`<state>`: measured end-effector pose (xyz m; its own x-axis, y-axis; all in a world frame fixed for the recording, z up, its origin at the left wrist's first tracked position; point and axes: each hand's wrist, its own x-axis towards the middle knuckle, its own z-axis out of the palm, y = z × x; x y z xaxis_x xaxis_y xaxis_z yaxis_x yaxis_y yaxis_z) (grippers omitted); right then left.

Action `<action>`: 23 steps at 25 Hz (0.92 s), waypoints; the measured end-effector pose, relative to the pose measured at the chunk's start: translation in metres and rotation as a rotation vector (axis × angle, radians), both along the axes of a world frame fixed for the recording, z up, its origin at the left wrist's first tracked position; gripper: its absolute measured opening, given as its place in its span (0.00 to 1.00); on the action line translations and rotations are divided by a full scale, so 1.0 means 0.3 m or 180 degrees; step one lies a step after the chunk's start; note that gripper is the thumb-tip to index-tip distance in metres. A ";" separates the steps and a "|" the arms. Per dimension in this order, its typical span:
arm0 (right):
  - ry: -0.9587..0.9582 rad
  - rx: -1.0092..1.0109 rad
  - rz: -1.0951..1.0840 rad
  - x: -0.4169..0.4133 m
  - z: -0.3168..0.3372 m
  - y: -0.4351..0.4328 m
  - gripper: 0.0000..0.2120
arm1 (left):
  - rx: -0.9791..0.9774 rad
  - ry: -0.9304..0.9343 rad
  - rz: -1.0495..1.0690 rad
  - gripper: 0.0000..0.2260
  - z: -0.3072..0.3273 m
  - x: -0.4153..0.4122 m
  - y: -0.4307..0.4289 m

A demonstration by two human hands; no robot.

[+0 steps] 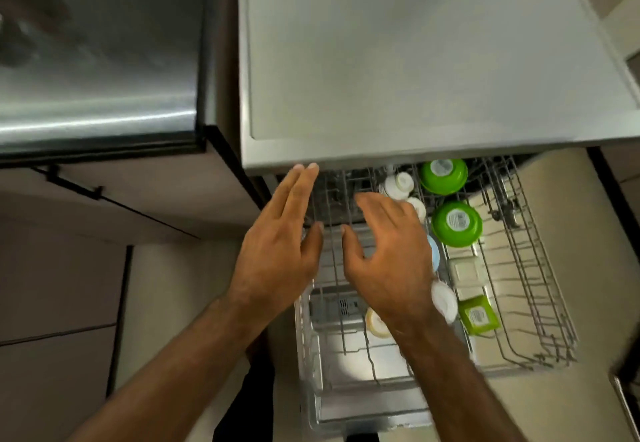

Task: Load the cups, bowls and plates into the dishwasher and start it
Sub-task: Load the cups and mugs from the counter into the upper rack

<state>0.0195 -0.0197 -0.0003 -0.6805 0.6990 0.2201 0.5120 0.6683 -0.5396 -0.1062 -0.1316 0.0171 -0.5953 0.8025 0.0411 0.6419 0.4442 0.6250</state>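
The dishwasher's upper rack [533, 286], centre right under the tabletop [415, 61], carries upturned green bowls [456, 223]. To slide it in, push evenly (both palms, probably). The left hand [280, 251] and right hand [388, 258] hover flat over its left half, each grip apart and holding nothing.

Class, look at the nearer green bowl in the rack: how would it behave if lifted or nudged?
The nearer green bowl looks like plastic, so it is probably light and hard to break. It sits upside down on its wide rim in the wire rack, so a nudge would likely slide it, not tip it.
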 end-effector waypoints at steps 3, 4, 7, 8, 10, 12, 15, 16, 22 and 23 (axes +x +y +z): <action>0.0248 0.0102 0.0144 -0.107 0.121 -0.036 0.18 | 0.0316 0.0080 0.0111 0.32 0.120 -0.101 -0.066; 0.0307 0.0140 0.0213 -0.154 0.158 -0.049 0.18 | 0.0387 0.0144 0.0189 0.32 0.155 -0.147 -0.090; 0.0348 0.0204 0.0500 -0.310 0.254 -0.095 0.18 | 0.0488 0.0297 0.0481 0.32 0.232 -0.294 -0.163; 0.0367 0.0211 0.0597 -0.373 0.284 -0.114 0.18 | 0.0513 0.0329 0.0589 0.32 0.256 -0.348 -0.190; 0.0423 0.0221 0.0766 -0.503 0.330 -0.154 0.19 | 0.0576 0.0414 0.0786 0.32 0.299 -0.451 -0.242; 0.0459 0.0264 0.0909 -0.627 0.360 -0.192 0.20 | 0.0624 0.0531 0.0949 0.32 0.325 -0.544 -0.285; 0.0495 0.0236 0.1173 -0.822 0.388 -0.258 0.22 | 0.0613 0.0614 0.1233 0.33 0.348 -0.693 -0.363; 0.0501 0.0197 0.1245 -0.883 0.395 -0.281 0.23 | 0.0592 0.0608 0.1307 0.33 0.351 -0.743 -0.388; 0.0390 -0.0026 0.1495 -1.262 0.381 -0.399 0.29 | 0.0392 0.0548 0.1826 0.39 0.313 -1.079 -0.538; 0.0329 -0.0115 0.1522 -1.323 0.373 -0.410 0.30 | 0.0336 0.0562 0.1902 0.39 0.301 -1.136 -0.557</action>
<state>-0.3775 -0.1428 0.1117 -0.9029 0.3219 0.2848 0.0949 0.7955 -0.5985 -0.4469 -0.2988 0.1074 -0.9165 0.3199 0.2404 0.3995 0.6996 0.5924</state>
